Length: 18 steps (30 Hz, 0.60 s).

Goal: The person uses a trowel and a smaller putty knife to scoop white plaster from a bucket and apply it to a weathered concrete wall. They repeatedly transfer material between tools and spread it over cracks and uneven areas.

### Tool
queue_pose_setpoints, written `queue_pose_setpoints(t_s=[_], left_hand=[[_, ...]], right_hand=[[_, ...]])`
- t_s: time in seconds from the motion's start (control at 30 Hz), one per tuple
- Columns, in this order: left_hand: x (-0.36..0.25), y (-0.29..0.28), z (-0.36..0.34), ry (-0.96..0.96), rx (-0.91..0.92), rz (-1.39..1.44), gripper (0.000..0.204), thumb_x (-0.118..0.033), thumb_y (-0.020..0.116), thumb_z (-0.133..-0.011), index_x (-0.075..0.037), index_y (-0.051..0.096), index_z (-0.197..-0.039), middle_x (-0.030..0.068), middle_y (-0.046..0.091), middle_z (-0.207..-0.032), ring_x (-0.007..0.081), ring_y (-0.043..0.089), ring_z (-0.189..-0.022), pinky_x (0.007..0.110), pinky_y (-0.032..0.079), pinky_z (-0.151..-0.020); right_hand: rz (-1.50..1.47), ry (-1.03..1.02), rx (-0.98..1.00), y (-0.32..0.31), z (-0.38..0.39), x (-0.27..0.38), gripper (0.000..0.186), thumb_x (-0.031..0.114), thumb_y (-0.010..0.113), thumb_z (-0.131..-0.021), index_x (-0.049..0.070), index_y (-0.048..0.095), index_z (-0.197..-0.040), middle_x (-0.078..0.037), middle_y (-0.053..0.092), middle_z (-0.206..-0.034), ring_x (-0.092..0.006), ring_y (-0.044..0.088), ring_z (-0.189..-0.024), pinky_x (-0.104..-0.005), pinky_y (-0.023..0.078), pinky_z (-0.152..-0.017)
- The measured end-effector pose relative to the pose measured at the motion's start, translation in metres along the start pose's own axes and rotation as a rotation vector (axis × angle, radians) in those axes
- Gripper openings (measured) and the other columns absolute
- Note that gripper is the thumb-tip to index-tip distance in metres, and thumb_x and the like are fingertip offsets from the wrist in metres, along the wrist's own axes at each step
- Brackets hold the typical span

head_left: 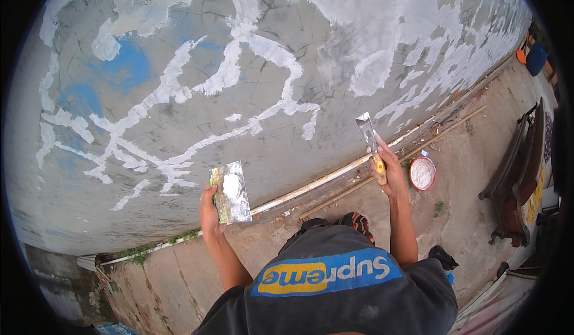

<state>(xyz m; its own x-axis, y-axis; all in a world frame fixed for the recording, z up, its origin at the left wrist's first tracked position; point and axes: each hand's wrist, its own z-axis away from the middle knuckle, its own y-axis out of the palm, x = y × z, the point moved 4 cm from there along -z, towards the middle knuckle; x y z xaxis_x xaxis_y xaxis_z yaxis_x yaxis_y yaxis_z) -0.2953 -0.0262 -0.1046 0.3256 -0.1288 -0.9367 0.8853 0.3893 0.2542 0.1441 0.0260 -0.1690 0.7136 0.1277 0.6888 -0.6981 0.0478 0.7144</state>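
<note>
My left hand (pixel 210 212) is closed on the edge of a flat metal plastering blade (pixel 234 193), whose face carries a dab of white putty. In my right hand (pixel 390 170) is a putty knife (pixel 372 144), gripped by its yellowish handle with the blade pointing up toward the wall. White smears show on that blade and on my fingers. Both tools are held apart from each other, in front of the grey wall (pixel 239 120). Branching strips and broad patches of white putty cover parts of the wall, with a few blue paint areas at the left.
On the ground to the right stands a red-rimmed bucket (pixel 423 173) of white putty. A white pipe (pixel 317 184) and a thin pole (pixel 335 199) run along the wall's foot. Dark wooden furniture (pixel 514 185) sits at far right, near a blue container (pixel 536 58).
</note>
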Motion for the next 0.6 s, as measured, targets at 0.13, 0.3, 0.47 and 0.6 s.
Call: queue_pose_setpoints(t_s=[0.13, 0.3, 0.47, 0.6], left_hand=[[-0.057, -0.037, -0.042, 0.091, 0.014, -0.133, 0.05, -0.024, 0.053, -0.093, 0.003, 0.048, -0.135, 0.0097, 0.062, -0.111, 0.016, 0.062, -0.095, 0.03, 0.052, -0.079], [-0.083, -0.048, -0.076, 0.052, 0.192, -0.193, 0.05, -0.022, 0.052, -0.093, 0.007, 0.049, -0.135, 0.0113, 0.062, -0.116, 0.017, 0.059, -0.099, 0.028, 0.048, -0.084], [-0.056, -0.039, -0.098, -0.047, 0.365, -0.186, 0.049, -0.02, 0.051, -0.094, 0.007, 0.049, -0.134, 0.0117, 0.063, -0.115, 0.0165, 0.06, -0.098, 0.027, 0.048, -0.083], [-0.037, -0.047, -0.101, -0.121, 0.338, -0.161, 0.049, -0.019, 0.052, -0.094, 0.006, 0.048, -0.136, 0.0116, 0.062, -0.116, 0.0166, 0.06, -0.099, 0.027, 0.048, -0.084]], right_hand=[[0.126, -0.146, -0.145, 0.067, -0.018, -0.036, 0.049, 0.016, 0.052, -0.1, 0.007, 0.04, -0.147, -0.002, 0.058, -0.088, -0.0076, 0.05, -0.055, -0.021, 0.037, -0.04], [0.252, -0.461, -0.211, 0.15, -0.055, -0.044, 0.045, 0.014, 0.052, -0.101, 0.01, 0.045, -0.145, -0.001, 0.057, -0.085, -0.0053, 0.046, -0.054, -0.0202, 0.036, -0.041], [0.644, -0.862, -0.308, 0.228, -0.073, -0.01, 0.043, 0.009, 0.052, -0.099, 0.011, 0.049, -0.143, 0.0, 0.053, -0.082, -0.0054, 0.042, -0.057, -0.0227, 0.036, -0.048], [0.966, -1.063, -0.442, 0.258, -0.08, -0.005, 0.046, 0.001, 0.052, -0.096, 0.01, 0.051, -0.141, -0.002, 0.049, -0.079, -0.0081, 0.043, -0.062, -0.0262, 0.039, -0.056]])
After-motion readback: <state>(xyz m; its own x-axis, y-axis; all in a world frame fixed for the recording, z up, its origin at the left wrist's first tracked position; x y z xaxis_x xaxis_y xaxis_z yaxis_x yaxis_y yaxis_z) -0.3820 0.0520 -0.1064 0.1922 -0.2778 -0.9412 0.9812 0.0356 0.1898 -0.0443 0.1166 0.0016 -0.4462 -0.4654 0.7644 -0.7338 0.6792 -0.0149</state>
